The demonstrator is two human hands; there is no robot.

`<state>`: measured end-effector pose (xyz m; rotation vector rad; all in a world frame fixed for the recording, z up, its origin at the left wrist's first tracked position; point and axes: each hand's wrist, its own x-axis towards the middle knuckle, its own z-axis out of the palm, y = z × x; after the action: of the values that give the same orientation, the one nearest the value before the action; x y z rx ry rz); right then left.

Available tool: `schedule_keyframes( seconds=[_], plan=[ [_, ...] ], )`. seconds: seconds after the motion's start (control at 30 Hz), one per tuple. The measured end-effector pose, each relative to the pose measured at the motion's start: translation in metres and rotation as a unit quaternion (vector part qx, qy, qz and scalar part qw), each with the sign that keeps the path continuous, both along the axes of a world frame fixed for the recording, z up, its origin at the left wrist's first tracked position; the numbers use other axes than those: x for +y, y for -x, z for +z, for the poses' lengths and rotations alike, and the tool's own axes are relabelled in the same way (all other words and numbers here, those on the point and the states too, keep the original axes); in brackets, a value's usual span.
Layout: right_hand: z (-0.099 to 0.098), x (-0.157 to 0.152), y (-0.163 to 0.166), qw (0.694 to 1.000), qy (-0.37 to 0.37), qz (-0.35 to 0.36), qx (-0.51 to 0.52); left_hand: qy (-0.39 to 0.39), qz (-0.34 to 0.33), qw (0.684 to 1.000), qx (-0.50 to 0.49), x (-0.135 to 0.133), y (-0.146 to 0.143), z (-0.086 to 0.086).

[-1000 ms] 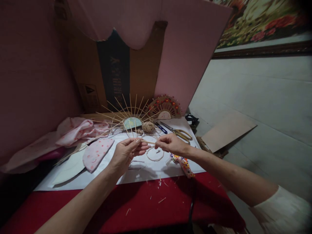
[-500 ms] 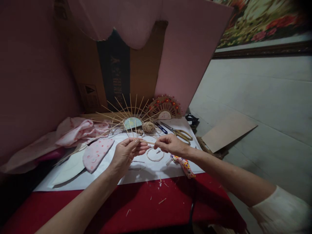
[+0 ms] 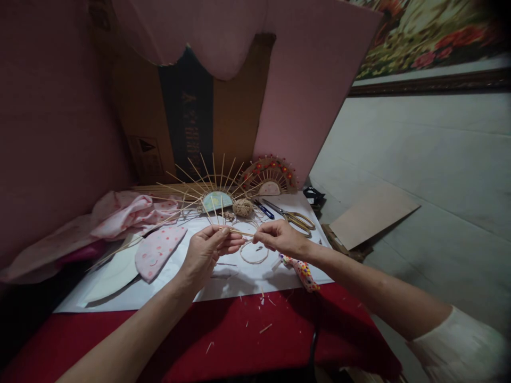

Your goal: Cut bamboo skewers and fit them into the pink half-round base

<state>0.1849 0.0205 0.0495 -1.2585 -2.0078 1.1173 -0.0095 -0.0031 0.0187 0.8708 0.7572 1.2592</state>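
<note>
Between my hands, above the white sheet, several thin wooden sticks [image 3: 242, 232] are held. My left hand [image 3: 208, 249] pinches them with thumb and forefinger; a few stick ends [image 3: 215, 210] fan upward from behind its fingers. The fingertips of my right hand [image 3: 279, 236] close on the end of a stick that runs across from the left hand. Behind them stands a half-round blue-green piece [image 3: 216, 201] with long sticks radiating from it. A ball of twine [image 3: 242, 208] lies beside that, and a loop of twine [image 3: 254, 261] rests on the sheet below my right hand.
Scissors with gold handles [image 3: 297, 219] and a blue cutter [image 3: 265, 210] lie at the back right. A finished-looking fan [image 3: 275, 173] leans behind. Pink spotted half-round [image 3: 159, 251] and bunched cloth [image 3: 131, 213] are at left. A patterned hot-glue gun [image 3: 304, 274] sits near the front edge.
Almost nothing differs. Both hands keep the same grip on the sticks, with only a very slight shift.
</note>
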Motion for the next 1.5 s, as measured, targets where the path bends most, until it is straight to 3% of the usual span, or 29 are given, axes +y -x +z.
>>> schedule_keyframes(
  seconds=[0.27, 0.37, 0.43, 0.5, 0.57, 0.67, 0.73, 0.83, 0.93, 1.03, 1.13, 1.33, 1.5],
  plan=[
    [0.002, 0.001, -0.001, 0.999, -0.036, 0.005, -0.040, 0.006, -0.005, 0.999, 0.043, 0.002, 0.001, 0.001],
    [0.007, 0.002, -0.004, 0.986, -0.120, 0.012, -0.118, -0.049, 0.078, 0.981, 0.170, 0.005, 0.005, -0.003],
    [0.011, 0.001, -0.004, 0.965, -0.189, 0.021, -0.181, -0.173, 0.182, 0.924, 0.289, 0.006, 0.007, -0.007],
    [0.015, -0.001, -0.001, 0.937, -0.253, 0.033, -0.241, -0.325, 0.233, 0.836, 0.376, 0.005, 0.007, -0.013],
    [0.017, -0.005, 0.004, 0.904, -0.307, 0.050, -0.293, -0.434, 0.213, 0.767, 0.421, 0.002, 0.003, -0.016],
    [0.016, -0.010, 0.012, 0.863, -0.355, 0.085, -0.348, -0.486, 0.186, 0.731, 0.442, -0.004, 0.001, -0.013],
    [0.016, -0.011, 0.014, 0.856, -0.364, 0.096, -0.355, -0.458, 0.215, 0.751, 0.424, -0.005, 0.006, -0.004],
    [0.017, -0.009, 0.009, 0.877, -0.344, 0.089, -0.324, -0.335, 0.259, 0.832, 0.358, -0.001, 0.019, 0.011],
    [0.021, -0.005, 0.002, 0.905, -0.310, 0.092, -0.278, -0.221, 0.176, 0.927, 0.246, 0.005, 0.029, 0.018],
    [0.024, -0.003, -0.002, 0.921, -0.285, 0.093, -0.247, -0.112, 0.030, 0.977, 0.177, 0.007, 0.029, 0.017],
    [0.027, -0.004, -0.002, 0.931, -0.264, 0.067, -0.242, -0.039, -0.055, 0.988, 0.137, 0.005, 0.026, 0.017],
    [0.030, -0.004, -0.001, 0.942, -0.230, 0.041, -0.242, 0.007, -0.051, 0.995, 0.086, 0.004, 0.026, 0.019],
    [0.030, -0.004, 0.002, 0.913, -0.262, 0.063, -0.305, -0.037, -0.044, 0.984, 0.168, 0.004, 0.024, 0.014]
  ],
)
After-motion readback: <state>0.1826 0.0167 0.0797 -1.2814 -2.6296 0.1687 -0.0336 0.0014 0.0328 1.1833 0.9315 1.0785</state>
